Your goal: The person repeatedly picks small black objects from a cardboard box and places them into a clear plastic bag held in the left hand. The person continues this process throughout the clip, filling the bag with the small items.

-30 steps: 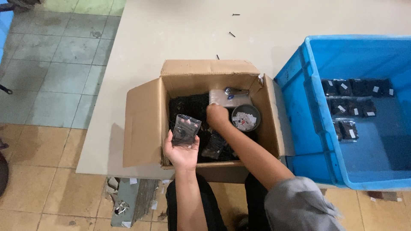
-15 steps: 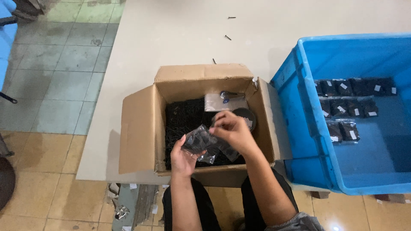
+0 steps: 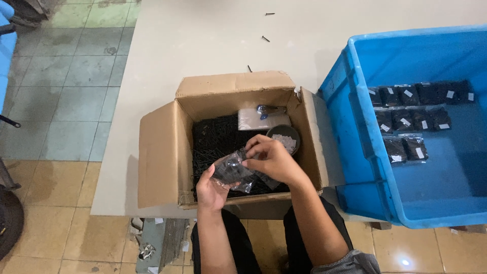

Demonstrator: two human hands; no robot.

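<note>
While both hands [image 3: 243, 170] pinch one clear bag [image 3: 232, 170] over the box [image 3: 167, 152] of screws [image 3: 213, 137], nine packed bags [image 3: 406, 122] lie in the crate [image 3: 355, 198].

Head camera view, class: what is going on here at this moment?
A seated person holds a small clear plastic bag over an open cardboard box. The left hand supports the bag from below, and the right hand pinches its top edge. The box holds a heap of black screws, a small round cup and a stapler. To the right, a blue crate holds rows of filled bags. A few loose screws lie on the table.
</note>
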